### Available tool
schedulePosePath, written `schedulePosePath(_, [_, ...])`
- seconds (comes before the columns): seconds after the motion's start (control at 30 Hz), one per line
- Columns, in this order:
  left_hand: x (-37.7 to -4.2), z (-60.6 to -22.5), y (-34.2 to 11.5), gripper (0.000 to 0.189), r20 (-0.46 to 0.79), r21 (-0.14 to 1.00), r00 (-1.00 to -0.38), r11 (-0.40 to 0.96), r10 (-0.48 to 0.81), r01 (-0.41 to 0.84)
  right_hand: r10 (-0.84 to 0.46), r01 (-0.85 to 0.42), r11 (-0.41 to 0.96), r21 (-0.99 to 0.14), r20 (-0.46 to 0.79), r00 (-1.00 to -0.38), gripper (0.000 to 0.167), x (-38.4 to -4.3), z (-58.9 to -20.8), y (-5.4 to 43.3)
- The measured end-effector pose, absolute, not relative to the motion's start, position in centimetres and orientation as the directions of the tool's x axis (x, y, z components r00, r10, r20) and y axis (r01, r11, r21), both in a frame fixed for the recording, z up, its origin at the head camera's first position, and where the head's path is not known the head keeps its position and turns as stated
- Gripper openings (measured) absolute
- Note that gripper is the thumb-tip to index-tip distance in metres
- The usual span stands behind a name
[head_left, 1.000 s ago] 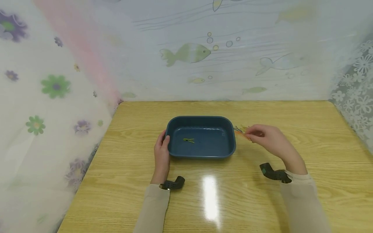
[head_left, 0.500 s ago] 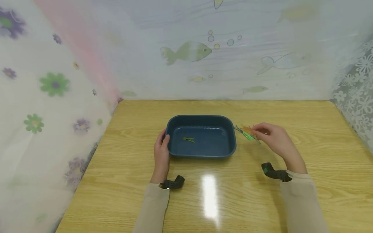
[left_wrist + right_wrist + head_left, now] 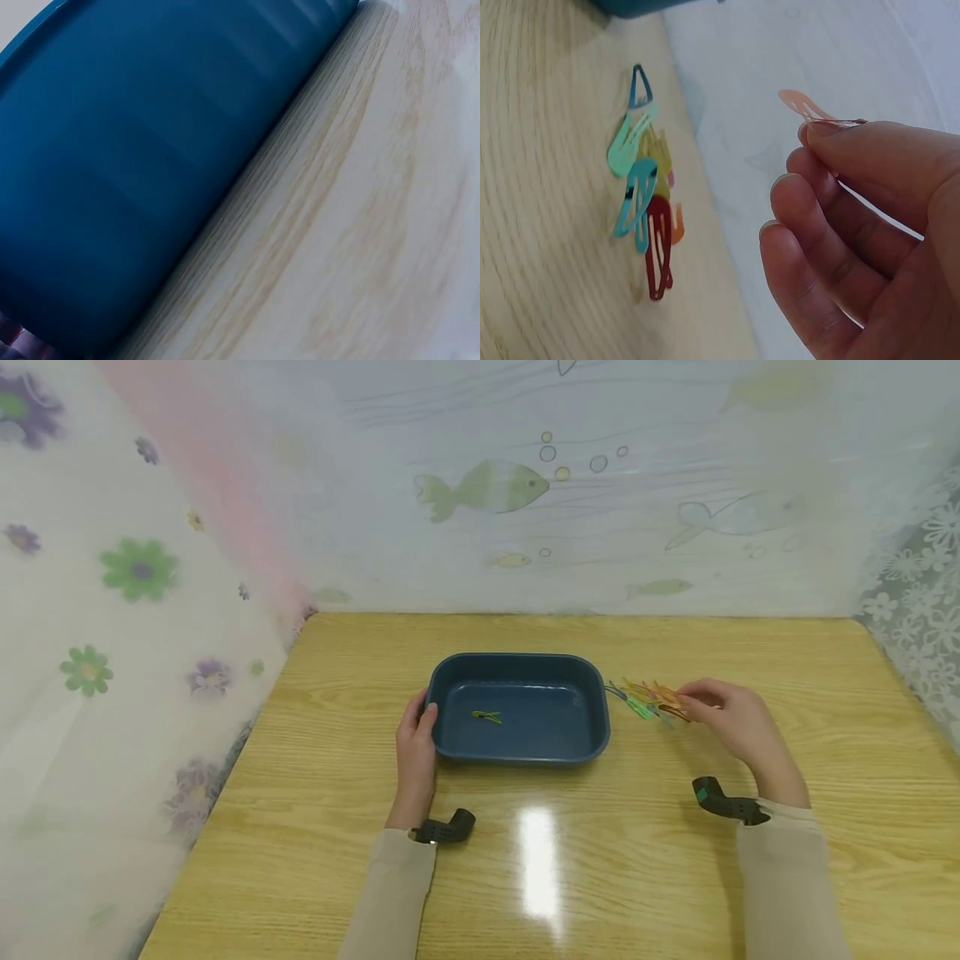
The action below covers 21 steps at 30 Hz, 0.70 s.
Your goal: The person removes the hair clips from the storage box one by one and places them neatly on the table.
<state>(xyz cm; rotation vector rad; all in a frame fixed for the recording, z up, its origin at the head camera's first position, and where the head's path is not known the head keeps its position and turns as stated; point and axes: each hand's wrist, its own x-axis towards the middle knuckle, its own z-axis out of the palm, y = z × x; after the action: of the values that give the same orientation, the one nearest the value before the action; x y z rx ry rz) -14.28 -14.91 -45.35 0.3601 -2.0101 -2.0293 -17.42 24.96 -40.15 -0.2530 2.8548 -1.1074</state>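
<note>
My left hand (image 3: 416,752) grips the left wall of a dark blue plastic basin (image 3: 519,758), thumb at the rim. A yellow-green hair clip (image 3: 486,717) lies inside on its floor. To the basin's right is a loose pile of coloured snap hair clips (image 3: 641,703). My right hand (image 3: 738,722) pinches a peach hair clip (image 3: 804,103) between thumb and index finger, above the table. In the right wrist view the pile shows a dark red clip (image 3: 658,240), a teal clip (image 3: 639,191) and a mint clip (image 3: 620,150).
A wood-grain table (image 3: 585,860) bears everything, with a bright light reflection near its front. Behind it hangs a pale fish-patterned curtain (image 3: 675,468). Black wrist cameras sit on the left wrist (image 3: 446,828) and right wrist (image 3: 727,802).
My right hand has moved to the right, away from the basin, and more of the clip pile shows. The left hand and the basin have stayed in place.
</note>
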Motion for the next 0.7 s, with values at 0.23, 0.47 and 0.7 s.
schedulePosePath(0.23, [-14.4,-45.4,-14.9,0.036,0.007,1.0,-0.937,-0.005,-0.35,0.01,-0.153,-0.085,0.723,-0.686,-0.038,-0.988,0.043,-17.2,-40.6,26.1])
schedulePosePath(0.47, [-14.3,-45.3,-14.9,0.035,0.029,1.0,-0.938,-0.002,-0.345,0.031,-0.11,-0.023,0.694,-0.72,-0.075,-0.991,0.043,-17.5,-41.5,26.6])
schedulePosePath(0.7, [-14.4,-45.4,-14.9,0.035,0.017,1.0,-0.936,0.005,-0.352,0.016,-0.047,0.067,0.684,-0.726,-0.135,-0.99,0.046,-17.8,-42.7,27.0])
